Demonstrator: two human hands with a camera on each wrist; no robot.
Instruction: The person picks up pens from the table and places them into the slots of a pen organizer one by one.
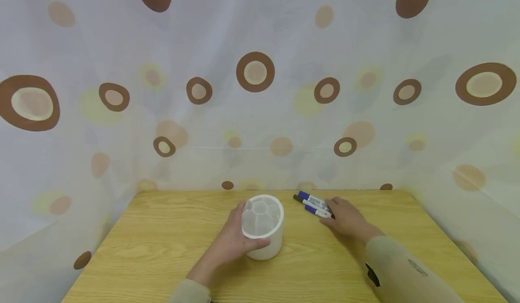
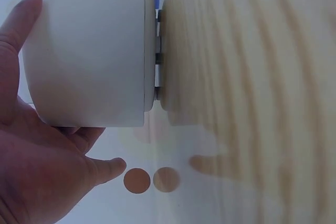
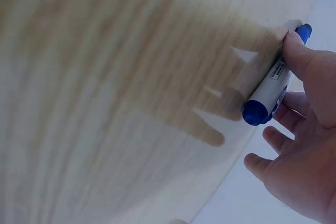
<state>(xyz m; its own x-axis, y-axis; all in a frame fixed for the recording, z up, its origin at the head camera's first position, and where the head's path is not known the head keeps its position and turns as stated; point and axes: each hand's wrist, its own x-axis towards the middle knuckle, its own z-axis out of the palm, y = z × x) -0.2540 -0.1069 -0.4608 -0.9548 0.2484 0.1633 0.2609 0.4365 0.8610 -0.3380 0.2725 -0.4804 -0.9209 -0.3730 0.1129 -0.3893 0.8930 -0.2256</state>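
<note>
A white round pen holder [image 1: 264, 244], its top divided into several compartments, is upright on the wooden table. My left hand [image 1: 237, 237] grips it from the left, thumb across the front; the left wrist view shows the holder's smooth wall [image 2: 89, 56] close to the tabletop. To the right, three markers lie side by side: a blue-capped one [image 1: 304, 195], a black-capped one [image 1: 299, 198] and a nearer blue-capped one [image 1: 311, 209]. My right hand [image 1: 345, 217] is at their right ends. In the right wrist view, its thumb and fingers pinch a white-and-blue marker [image 3: 273, 82].
The wooden table [image 1: 162, 249] reaches back to a dotted curtain [image 1: 260, 127], which also hangs along both sides. Between the holder and the markers runs a short stretch of tabletop.
</note>
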